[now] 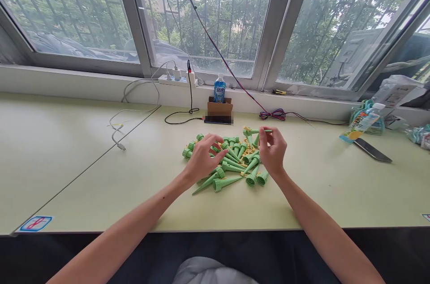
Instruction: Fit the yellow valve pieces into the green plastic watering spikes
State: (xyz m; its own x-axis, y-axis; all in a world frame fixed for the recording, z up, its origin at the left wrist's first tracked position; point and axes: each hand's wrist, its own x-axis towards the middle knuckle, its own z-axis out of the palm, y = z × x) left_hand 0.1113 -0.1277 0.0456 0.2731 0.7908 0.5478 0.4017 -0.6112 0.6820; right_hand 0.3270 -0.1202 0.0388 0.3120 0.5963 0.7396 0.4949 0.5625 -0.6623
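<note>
A pile of green plastic cone-shaped spikes (231,165) with small yellow parts lies on the pale green table (101,176). My left hand (203,156) hovers over the left side of the pile, fingers curled and spread, touching the spikes; nothing is clearly gripped. My right hand (273,149) is raised over the right side, its fingertips pinched on one green spike (257,131) that points left and carries a yellow piece at its far end.
A small cardboard box (220,107) with a blue bottle (219,88) behind it stands at the back. A power strip (176,79) and cables lie by the window. A phone (372,149) and a tilted bottle (361,125) are at the right.
</note>
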